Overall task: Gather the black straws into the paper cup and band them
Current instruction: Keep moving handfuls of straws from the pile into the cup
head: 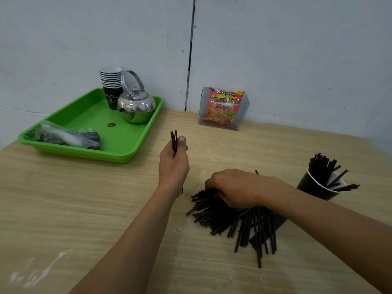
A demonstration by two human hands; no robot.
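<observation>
Holding a few thin black plastic straws point(174, 141) upright, the left hand point(174, 164) sat well left of the dark paper cup point(314, 187), while the nearer right hand point(235, 187) pressed curled fingers onto the fanned pile of loose black straws point(233, 221) w/ long axes running toward the person.

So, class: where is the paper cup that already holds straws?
In the head view the paper cup stands on the table's far right, beside the right hand's forearm and just beyond the loose straw pile.
</observation>
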